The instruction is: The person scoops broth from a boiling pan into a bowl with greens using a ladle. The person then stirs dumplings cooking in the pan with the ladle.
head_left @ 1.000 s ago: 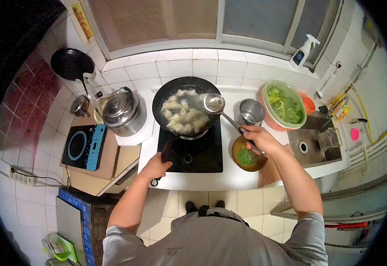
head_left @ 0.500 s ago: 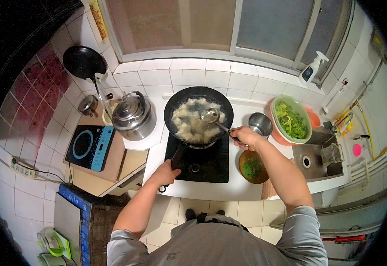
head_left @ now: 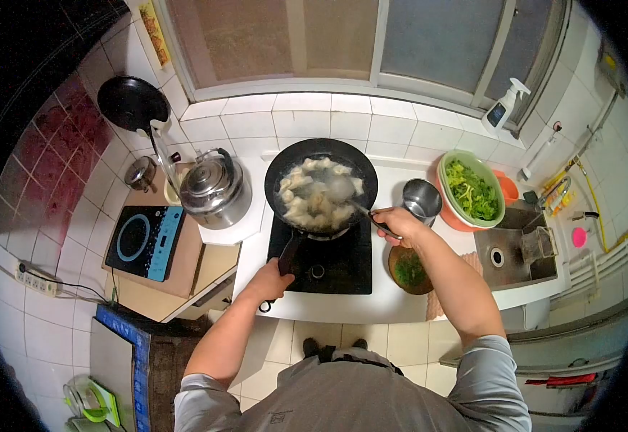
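Observation:
A black wok [head_left: 276, 160] stands on a black cooktop [head_left: 346, 270], filled with cloudy water and pale dumplings [head_left: 299, 207]. My left hand [head_left: 269, 281] is wrapped round the wok's dark handle [head_left: 289, 253]. In my right hand [head_left: 402, 225] is the handle of a metal ladle [head_left: 361, 209]; its bowl is down among the dumplings, blurred by water and steam. Just below my right wrist sits a brown bowl of chopped green herbs [head_left: 409, 272], partly covered by the arm. A small metal pot [head_left: 422, 199] stands behind that hand.
Left of the wok is a steel kettle [head_left: 214, 191], with a second induction cooker [head_left: 145, 241] farther out. On the right, a green basin of leafy greens [head_left: 471, 191] stands beside the sink [head_left: 497, 277]. A spray bottle [head_left: 504, 106] is on the sill.
The ladle's bowl has dipped from the surface into the water, among the dumplings. My left hand keeps its hold on the wok handle. The view has shifted slightly.

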